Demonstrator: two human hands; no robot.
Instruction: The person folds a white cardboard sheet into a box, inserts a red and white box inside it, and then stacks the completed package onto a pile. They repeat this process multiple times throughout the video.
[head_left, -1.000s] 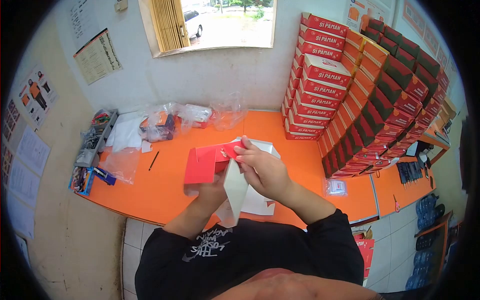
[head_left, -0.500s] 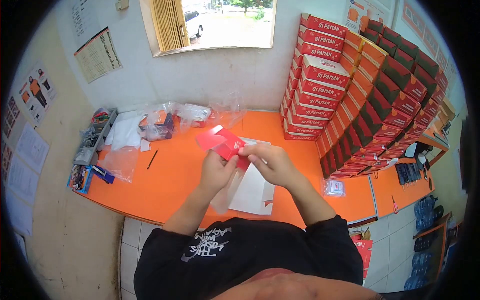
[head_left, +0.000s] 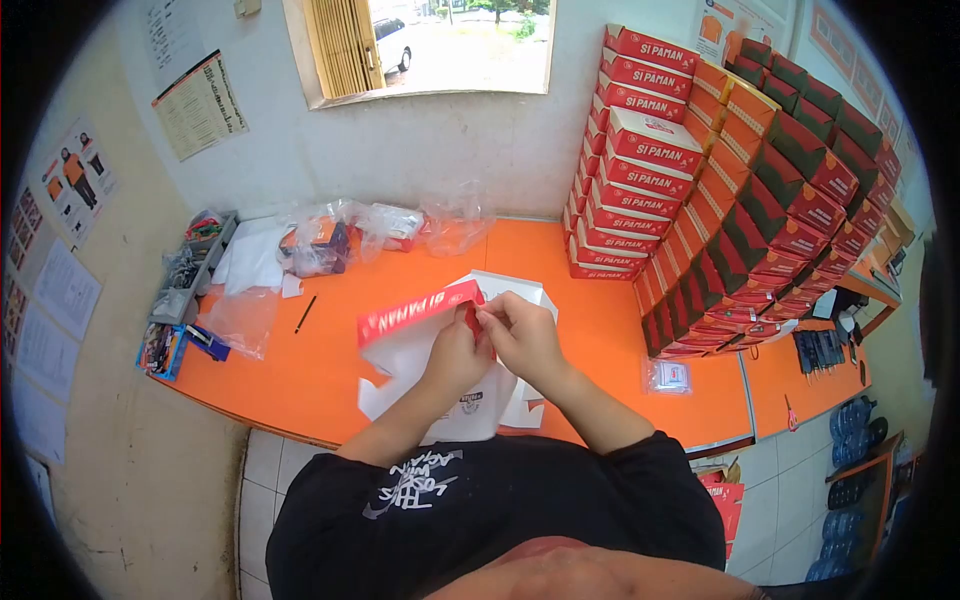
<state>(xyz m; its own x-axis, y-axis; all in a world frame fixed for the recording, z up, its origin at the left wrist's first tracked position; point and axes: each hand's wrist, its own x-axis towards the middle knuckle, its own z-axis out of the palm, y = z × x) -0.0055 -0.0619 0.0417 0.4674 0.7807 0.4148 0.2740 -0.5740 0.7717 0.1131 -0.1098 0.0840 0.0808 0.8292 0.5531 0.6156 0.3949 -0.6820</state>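
Both hands are together over the middle of the orange table. My left hand grips a partly folded red and white box, whose red side with white "SI PAMAN" lettering points to the left. Against the same box's right corner, my right hand is closed on a small red flap. White inner panels of the box hang below and left of my left hand. Under the hands lies a white flat cardboard sheet, partly hidden by them and the box.
Tall stacks of red boxes and dark green and red boxes stand at the right. Plastic-wrapped packs lie along the wall. A black pen, a grey tray and a blue container are at the left.
The box has turned in my hands, so its lettered red side and white inner panels now show. Both hands stay closed on it, with my left hand slightly further right and lower.
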